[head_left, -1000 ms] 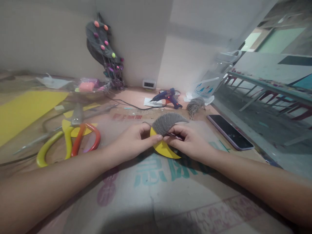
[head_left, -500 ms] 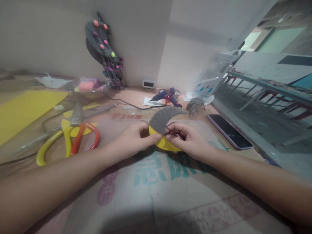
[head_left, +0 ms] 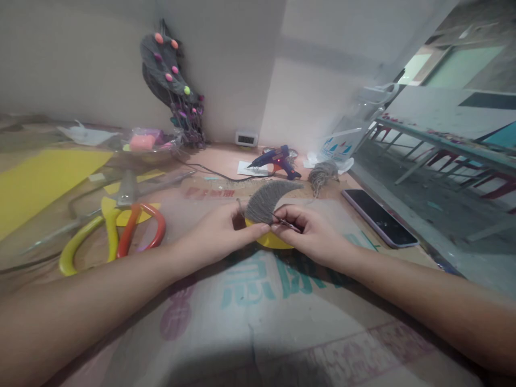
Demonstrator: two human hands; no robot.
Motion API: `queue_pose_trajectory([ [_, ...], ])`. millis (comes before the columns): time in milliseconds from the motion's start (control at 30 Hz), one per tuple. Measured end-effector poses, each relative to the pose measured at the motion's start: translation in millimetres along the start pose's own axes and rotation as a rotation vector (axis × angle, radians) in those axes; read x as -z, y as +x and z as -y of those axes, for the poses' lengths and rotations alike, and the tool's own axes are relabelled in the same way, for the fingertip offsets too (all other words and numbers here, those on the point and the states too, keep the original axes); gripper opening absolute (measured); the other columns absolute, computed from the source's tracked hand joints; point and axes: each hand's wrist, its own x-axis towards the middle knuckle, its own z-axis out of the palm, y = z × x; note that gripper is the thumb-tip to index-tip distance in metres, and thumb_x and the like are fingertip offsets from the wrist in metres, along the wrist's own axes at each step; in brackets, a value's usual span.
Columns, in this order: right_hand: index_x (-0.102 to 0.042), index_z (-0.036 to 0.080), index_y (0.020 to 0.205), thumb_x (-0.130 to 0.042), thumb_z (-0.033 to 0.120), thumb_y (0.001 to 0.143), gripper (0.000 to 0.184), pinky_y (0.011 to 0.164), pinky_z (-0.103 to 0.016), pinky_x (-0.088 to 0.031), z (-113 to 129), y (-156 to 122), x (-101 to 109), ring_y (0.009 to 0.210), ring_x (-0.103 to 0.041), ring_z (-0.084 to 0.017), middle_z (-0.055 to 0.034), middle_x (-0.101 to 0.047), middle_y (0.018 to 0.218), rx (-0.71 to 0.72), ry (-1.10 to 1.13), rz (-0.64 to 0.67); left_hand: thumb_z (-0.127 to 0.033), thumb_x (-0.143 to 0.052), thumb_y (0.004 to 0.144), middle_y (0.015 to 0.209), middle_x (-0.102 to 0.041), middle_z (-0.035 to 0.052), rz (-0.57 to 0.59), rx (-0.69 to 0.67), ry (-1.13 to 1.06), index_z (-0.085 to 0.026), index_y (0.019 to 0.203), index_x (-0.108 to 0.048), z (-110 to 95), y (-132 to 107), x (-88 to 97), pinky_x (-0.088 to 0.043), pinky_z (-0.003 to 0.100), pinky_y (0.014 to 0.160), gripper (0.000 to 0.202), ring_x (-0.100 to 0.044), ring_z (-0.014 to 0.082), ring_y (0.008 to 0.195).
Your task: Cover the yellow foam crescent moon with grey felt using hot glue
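Between my hands is a yellow crescent (head_left: 275,241) whose upper part is wrapped in grey yarn (head_left: 264,203); its lower part shows bare yellow. My left hand (head_left: 226,228) grips it by the left edge, thumb lying across the front near the end of the wrapping. On the right side, the fingers of my right hand (head_left: 308,228) are pinched together at the crescent's edge. A dark thin strand, seemingly yarn, runs through that pinch. The far sides of the crescent and the fingertips behind it are hidden.
Scissors (head_left: 123,231) with yellow and red handles lie left. Behind the crescent are a blue glue gun (head_left: 276,160) and a grey yarn bundle (head_left: 322,176). A phone (head_left: 379,217) lies right. A grey crescent decorated with pompoms (head_left: 163,70) hangs on the wall; a small clock (head_left: 246,139) stands below.
The crescent has tilted and dropped slightly between my hands, so less of its yellow lower part shows. Both hands keep their hold, with only small finger shifts.
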Motion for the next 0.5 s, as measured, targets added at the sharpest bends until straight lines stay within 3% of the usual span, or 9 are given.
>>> queue_pose_trajectory([
  [267,-0.060,0.019,0.084,-0.061,0.028,0.078,0.010,0.060,-0.022,-0.041,0.6,0.9,0.7,0.064,-0.049,-0.010,0.0021,-0.056,0.074,-0.029,0.092,0.028,-0.037,-0.061,0.083,0.085,-0.069,0.0001,-0.021,0.003,-0.076,-0.018,0.089,-0.065,2.1,1.3,1.3,-0.047,0.022,0.064,0.020,-0.061,0.0138,0.074],
  [500,-0.063,0.018,0.077,-0.063,0.034,0.079,0.016,0.060,-0.024,-0.040,1.7,0.5,2.7,0.063,-0.048,-0.011,0.0019,-0.056,0.071,-0.049,0.015,-0.033,-0.044,-0.060,0.082,0.069,-0.061,-0.0016,0.011,0.079,-0.049,-0.016,0.079,-0.063,5.3,-0.2,3.1,-0.041,0.021,0.054,0.028,-0.054,0.0118,0.061],
])
